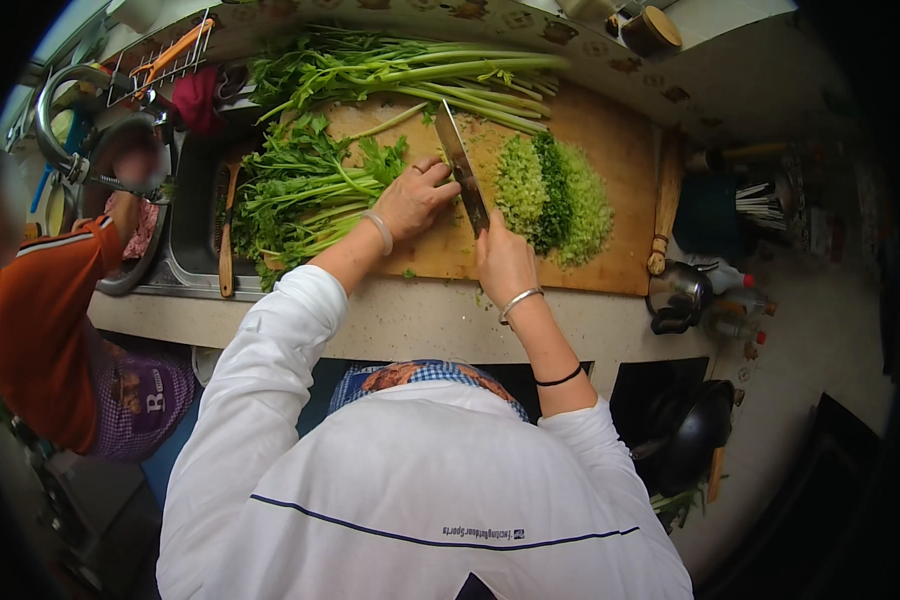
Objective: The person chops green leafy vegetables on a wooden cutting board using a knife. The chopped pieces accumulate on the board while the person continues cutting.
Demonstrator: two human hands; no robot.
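A Chinese cleaver (461,165) stands on edge over a wooden cutting board (630,187), its handle in my right hand (506,259). Close against the blade's left side are the curled fingers of my left hand (416,199). That hand presses on a bunch of leafy celery (307,195), whose leaves spread left past the board; the stalk ends under my fingers are hidden. Right of the blade lies finely chopped celery (521,180) in pale and dark green bands. Long whole celery stalks (450,75) lie along the board's far side.
At left, a person in an orange sleeve (45,315) works by the sink (195,217), near pink meat (142,225) in a basin. A wooden-handled utensil (227,255) leans over the sink edge. A straw brush (664,210), a kettle (679,292) and bottles (735,322) stand right of the board.
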